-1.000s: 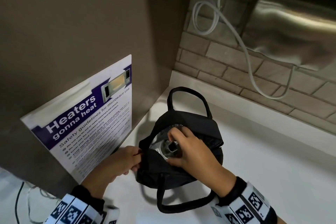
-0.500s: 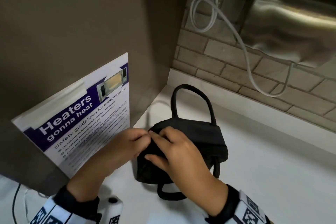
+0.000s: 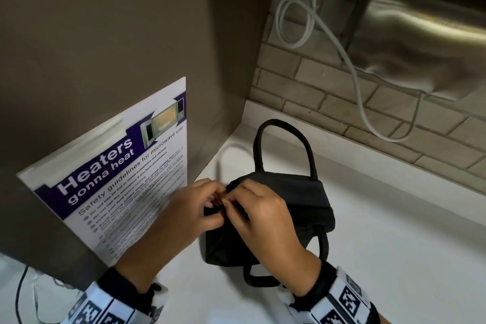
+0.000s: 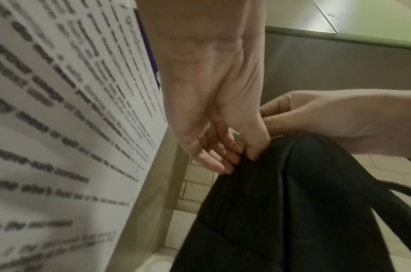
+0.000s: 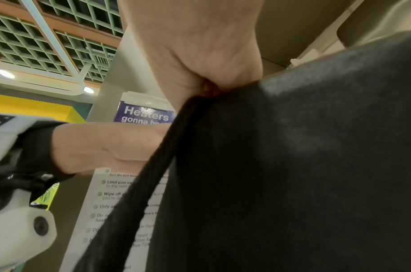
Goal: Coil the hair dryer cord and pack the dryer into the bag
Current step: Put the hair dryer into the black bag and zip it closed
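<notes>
Head view: left hand (image 3: 196, 208) and right hand (image 3: 260, 216) both pinch the black bag (image 3: 294, 208) at its near-left top corner.

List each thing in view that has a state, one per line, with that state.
Black fabric bag: on the white counter, top gathered shut, far handle upright, near handle lying flat.
Hair dryer: not visible.
Left hand: pinches the bag's top edge at its left end.
Right hand: pinches the same spot, where a small metal piece shows.
White cable: hanging looped on the brick wall.
Microwave safety poster: fixed to the brown panel.
</notes>
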Demonstrator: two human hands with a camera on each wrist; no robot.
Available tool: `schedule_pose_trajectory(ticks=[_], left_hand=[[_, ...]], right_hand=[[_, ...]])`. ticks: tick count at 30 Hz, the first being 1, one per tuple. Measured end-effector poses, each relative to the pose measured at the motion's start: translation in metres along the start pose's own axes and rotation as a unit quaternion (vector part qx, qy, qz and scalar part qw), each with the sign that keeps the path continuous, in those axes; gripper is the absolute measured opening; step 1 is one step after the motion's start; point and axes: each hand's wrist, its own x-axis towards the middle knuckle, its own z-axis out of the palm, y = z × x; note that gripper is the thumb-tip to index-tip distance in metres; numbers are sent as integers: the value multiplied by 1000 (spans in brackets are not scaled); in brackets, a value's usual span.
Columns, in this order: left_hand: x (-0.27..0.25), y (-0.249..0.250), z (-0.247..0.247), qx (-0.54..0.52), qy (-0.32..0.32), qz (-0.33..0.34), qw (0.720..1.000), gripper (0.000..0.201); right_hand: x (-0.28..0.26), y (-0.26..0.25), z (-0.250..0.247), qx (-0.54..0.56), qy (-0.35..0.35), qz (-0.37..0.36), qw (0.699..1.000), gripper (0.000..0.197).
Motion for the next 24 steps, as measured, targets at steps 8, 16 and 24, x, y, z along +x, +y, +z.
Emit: schedule_pose_trajectory(ticks=[8, 16, 24], left_hand=[[3, 0, 5, 43, 24, 10, 999, 13], [-1, -1, 3, 58, 22, 20, 998, 11], [-5, -10, 1, 76, 13, -28, 997, 12]], right_hand=[[-8, 19, -25, -2, 82, 50, 995, 9], [-36, 116, -65, 54, 155, 287, 944, 13], [-74, 177, -12, 370, 95, 561, 735, 11]])
